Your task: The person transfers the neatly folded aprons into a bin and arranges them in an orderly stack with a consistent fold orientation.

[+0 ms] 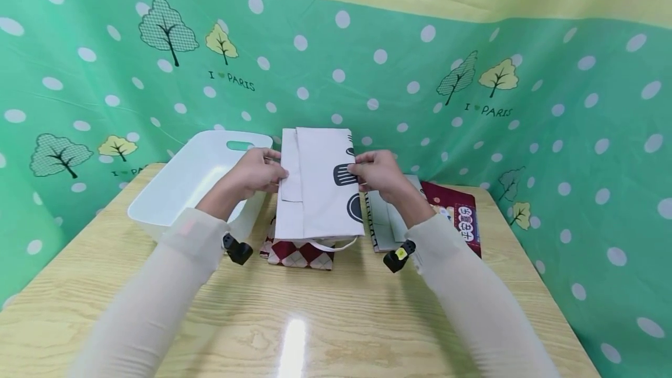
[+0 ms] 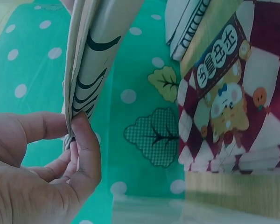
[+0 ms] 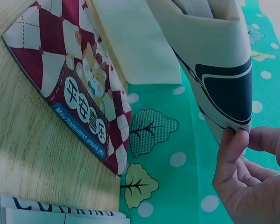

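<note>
A folded cream apron [image 1: 325, 191] with black kitchen-utensil prints is held up above the table. One loop of its strap [image 1: 336, 247] hangs from the bottom edge. My left hand [image 1: 259, 169] pinches the apron's left edge between thumb and fingers. On the opposite edge, my right hand [image 1: 379, 172] pinches it beside the printed spatula. Both wrist views show the folded layers in the fingertips. Beneath lies a folded red-and-white checked cloth [image 1: 300, 255] with a cartoon animal print, partly hidden by the apron in the head view.
A white plastic bin [image 1: 175, 194] with a handle slot stands at the left. To the right lie a folded pale cloth [image 1: 385, 223] with black lettering and a maroon cloth [image 1: 451, 194] with white characters. A green dotted curtain [image 1: 336, 57] hangs behind the wooden table [image 1: 341, 314].
</note>
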The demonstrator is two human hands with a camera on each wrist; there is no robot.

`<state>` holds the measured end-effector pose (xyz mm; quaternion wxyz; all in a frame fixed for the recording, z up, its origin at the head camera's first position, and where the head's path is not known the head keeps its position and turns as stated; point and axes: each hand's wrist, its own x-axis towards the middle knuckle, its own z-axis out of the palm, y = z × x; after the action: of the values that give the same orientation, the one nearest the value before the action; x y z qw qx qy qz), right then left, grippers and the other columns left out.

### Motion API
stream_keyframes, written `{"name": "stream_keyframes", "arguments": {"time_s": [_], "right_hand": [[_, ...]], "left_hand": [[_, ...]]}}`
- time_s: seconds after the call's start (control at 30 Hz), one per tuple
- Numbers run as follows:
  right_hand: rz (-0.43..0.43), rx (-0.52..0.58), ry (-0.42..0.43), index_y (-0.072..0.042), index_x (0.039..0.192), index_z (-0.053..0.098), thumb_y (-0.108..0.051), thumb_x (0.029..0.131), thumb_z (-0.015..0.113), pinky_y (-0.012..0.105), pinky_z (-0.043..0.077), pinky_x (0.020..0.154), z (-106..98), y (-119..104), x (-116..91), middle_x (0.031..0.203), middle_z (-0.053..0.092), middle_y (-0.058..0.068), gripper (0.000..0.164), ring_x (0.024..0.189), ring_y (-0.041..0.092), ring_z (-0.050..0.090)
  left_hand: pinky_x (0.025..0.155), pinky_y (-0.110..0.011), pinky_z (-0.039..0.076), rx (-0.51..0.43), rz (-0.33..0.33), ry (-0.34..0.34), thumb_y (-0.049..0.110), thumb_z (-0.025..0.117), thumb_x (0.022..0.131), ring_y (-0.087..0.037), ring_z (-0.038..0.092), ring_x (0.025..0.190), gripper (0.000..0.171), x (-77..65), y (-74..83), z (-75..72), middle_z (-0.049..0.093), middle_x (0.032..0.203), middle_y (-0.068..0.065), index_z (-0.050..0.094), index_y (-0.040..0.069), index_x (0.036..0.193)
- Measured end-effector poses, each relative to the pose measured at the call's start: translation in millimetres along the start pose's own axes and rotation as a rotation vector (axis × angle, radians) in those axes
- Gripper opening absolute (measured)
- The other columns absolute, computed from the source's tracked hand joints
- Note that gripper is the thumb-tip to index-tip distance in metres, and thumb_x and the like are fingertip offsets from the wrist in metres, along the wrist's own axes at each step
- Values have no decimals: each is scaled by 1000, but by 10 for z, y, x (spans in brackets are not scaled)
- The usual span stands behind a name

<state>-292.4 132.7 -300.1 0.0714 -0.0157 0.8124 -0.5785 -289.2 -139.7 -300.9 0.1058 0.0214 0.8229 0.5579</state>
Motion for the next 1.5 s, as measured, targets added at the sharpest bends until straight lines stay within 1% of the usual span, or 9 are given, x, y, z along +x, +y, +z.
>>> {"name": "stream_keyframes", "arguments": {"time_s": [0.17, 0.33, 0.6, 0.73, 0.87, 1.0, 1.17, 1.4, 1.5], "right_hand": [[-8, 21, 4, -2, 120, 65, -13, 101, 65, 36, 59, 70, 104, -85, 7, 100, 65, 14, 22, 76, 21, 58], [-26, 32, -6, 0, 125, 63, -12, 101, 65, 35, 59, 68, 211, -156, 17, 100, 67, 15, 26, 76, 20, 59], [-46, 53, -40, 3, 135, 58, -9, 102, 63, 37, 59, 67, 383, -234, 40, 101, 69, 16, 35, 67, 18, 59], [-51, 77, -47, 4, 134, 58, -8, 102, 62, 33, 58, 63, 476, -286, 41, 99, 69, 16, 35, 67, 17, 60], [-65, 92, -52, 6, 134, 56, -6, 101, 63, 26, 53, 53, 572, -330, 52, 93, 69, 15, 36, 59, 15, 57], [-71, 94, -53, 7, 136, 55, -6, 101, 64, 26, 52, 55, 668, -374, 81, 91, 69, 14, 39, 56, 14, 55], [-67, 99, -44, 6, 138, 55, -7, 101, 64, 32, 55, 63, 812, -409, 128, 95, 70, 15, 40, 59, 14, 57], [-69, 112, -47, 5, 138, 56, -8, 101, 64, 26, 53, 54, 1021, -453, 179, 94, 70, 16, 39, 56, 16, 56], [-83, 116, -46, 6, 137, 57, -6, 100, 65, 29, 57, 59, 1119, -481, 196, 95, 69, 15, 40, 56, 15, 56]], "left_hand": [[85, -38, 60, 40, -1, 19, 6, 58, 101, -32, 63, 103, 53, -31, 8, -107, 51, 129, -24, 37, -5, 149], [86, -39, 60, 59, -17, 31, 7, 58, 101, -31, 62, 104, 56, -68, -29, -218, 51, 130, -24, 35, -5, 150], [92, -42, 58, 62, -17, 31, 6, 58, 100, -31, 58, 105, 61, -103, -83, -407, 49, 131, -25, 31, -5, 153], [88, -39, 59, 72, -27, 50, 6, 58, 99, -29, 58, 103, 61, -119, -108, -489, 50, 130, -24, 32, -5, 153], [82, -35, 60, 85, -27, 67, 6, 58, 98, -27, 59, 98, 61, -126, -144, -582, 52, 126, -24, 33, -6, 152], [80, -33, 60, 102, -33, 86, 7, 59, 99, -26, 58, 97, 60, -138, -160, -667, 53, 125, -23, 33, -6, 151], [78, -31, 59, 112, -34, 102, 8, 60, 99, -22, 59, 92, 61, -153, -196, -795, 53, 121, -21, 32, -6, 151], [75, -31, 59, 137, -47, 130, 10, 62, 99, -22, 60, 91, 59, -157, -300, -1022, 54, 120, -21, 34, -5, 150], [75, -30, 58, 150, -54, 138, 10, 61, 100, -22, 59, 92, 58, -172, -329, -1112, 52, 121, -20, 35, -4, 150]]}}
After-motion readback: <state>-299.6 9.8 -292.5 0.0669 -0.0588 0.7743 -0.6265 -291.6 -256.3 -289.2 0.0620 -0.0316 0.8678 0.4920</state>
